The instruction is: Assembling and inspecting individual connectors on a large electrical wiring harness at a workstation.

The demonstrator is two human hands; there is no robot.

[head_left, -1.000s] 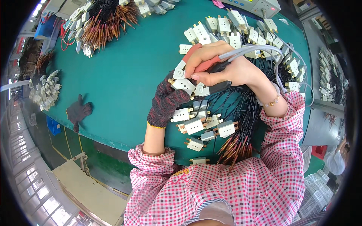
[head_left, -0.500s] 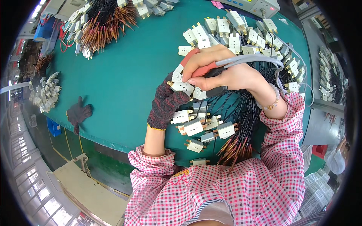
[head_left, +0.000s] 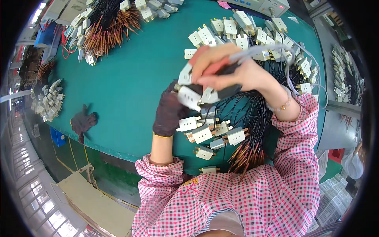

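Observation:
My left hand (head_left: 167, 112), in a dark knitted glove, is closed around a small white-and-grey block (head_left: 189, 98) with brass tabs and dark holes in its face. My bare right hand (head_left: 241, 73), slightly blurred, grips a red-handled test clip (head_left: 186, 75) and a black-handled test clip (head_left: 209, 94) together, both on grey cables. Their metal jaws are at two opposite ends of the block; whether they bite on the tabs I cannot tell. Below my hands lie several similar blocks (head_left: 202, 134) on black wires, beside a bundle of copper-coloured wire ends (head_left: 248, 158).
A large heap of blocks (head_left: 241, 41) covers the far right of the green table (head_left: 122, 87). Another wired bundle (head_left: 106, 37) is at the far left, with a smaller cluster (head_left: 48, 100) at the left edge. A loose dark glove (head_left: 83, 120) and a grey instrument (head_left: 260, 6) also rest there.
My right hand has risen slightly with the two clips and is blurred. The block in my left hand has tilted and shifted a little downward. Lying things look unmoved apart from a slight view shift.

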